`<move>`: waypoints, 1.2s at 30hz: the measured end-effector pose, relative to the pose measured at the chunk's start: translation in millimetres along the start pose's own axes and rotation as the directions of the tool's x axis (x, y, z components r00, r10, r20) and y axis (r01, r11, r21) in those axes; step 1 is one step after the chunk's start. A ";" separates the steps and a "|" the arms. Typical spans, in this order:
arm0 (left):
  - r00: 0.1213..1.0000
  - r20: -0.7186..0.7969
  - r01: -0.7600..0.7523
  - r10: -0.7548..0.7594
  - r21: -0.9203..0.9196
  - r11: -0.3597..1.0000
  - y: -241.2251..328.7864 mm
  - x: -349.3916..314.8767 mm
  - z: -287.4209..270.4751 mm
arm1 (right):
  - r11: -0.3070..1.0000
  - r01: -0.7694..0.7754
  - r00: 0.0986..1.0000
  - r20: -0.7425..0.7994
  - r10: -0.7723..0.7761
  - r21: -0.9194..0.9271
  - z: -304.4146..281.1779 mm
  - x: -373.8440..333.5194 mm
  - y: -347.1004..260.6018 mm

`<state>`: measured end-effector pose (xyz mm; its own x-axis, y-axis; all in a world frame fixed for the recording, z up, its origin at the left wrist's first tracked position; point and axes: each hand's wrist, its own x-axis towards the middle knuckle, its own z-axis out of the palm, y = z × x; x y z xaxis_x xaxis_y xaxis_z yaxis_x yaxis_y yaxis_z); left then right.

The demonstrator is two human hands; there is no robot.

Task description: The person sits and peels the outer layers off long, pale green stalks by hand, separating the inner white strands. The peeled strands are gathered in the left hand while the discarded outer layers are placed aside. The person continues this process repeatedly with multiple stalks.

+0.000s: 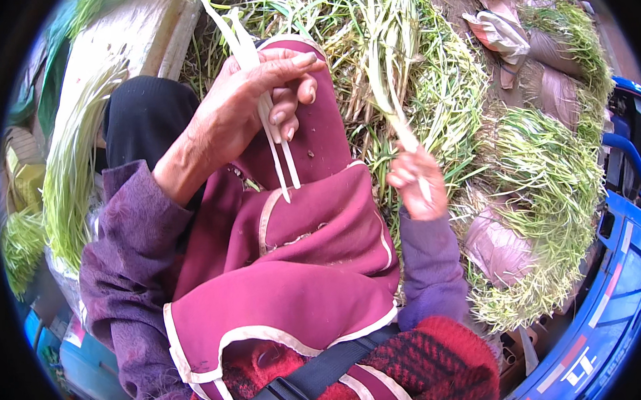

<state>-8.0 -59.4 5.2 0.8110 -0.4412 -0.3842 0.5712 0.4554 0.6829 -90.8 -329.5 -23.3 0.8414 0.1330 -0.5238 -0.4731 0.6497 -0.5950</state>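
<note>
My left hand (255,95), raised over my left knee side, is closed on a few pale stalks (279,155). Their smooth white ends point down toward the maroon apron (289,294) on my lap, and greenish tops stick out above the hand. To the right, my right hand (418,181) grips a small bunch of green stalks (387,90). A white end shows below its fingers, while the leafy part stretches up over a heap of loose greens (445,101). Slight blur softens the right fingers. Whether these stalks are garlic chives or something similar cannot be told for sure.
A pale board (124,37) stands at upper left, with a bundle of long, light green stalks (72,161) along it. More greens wrapped in pinkish sheets (501,246) lie at right, beside a blue vehicle (596,295). Teal containers (88,364) stand at lower left.
</note>
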 end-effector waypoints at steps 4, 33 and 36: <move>0.999 -0.004 -0.041 0.041 0.009 0.999 -0.5 3.3 4.3 | 0.959 0.258 0.957 0.170 -0.236 -0.120 26.0 -32.0 5.5; 0.940 -0.017 -0.327 0.342 0.248 0.912 -10.5 4.5 6.0 | 0.551 0.689 0.717 0.333 -0.613 -0.471 111.8 51.7 8.7; 0.921 -0.078 -0.359 0.381 0.208 0.910 -4.1 8.4 -2.9 | 0.923 0.350 0.861 0.335 -0.383 0.158 102.3 29.1 4.8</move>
<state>-3.1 -62.7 -2.6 0.9746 -0.1728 -0.1422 0.2027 0.4121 0.8883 -41.9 -245.9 21.0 0.9931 0.1161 -0.0188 -0.1015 0.7649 -0.6361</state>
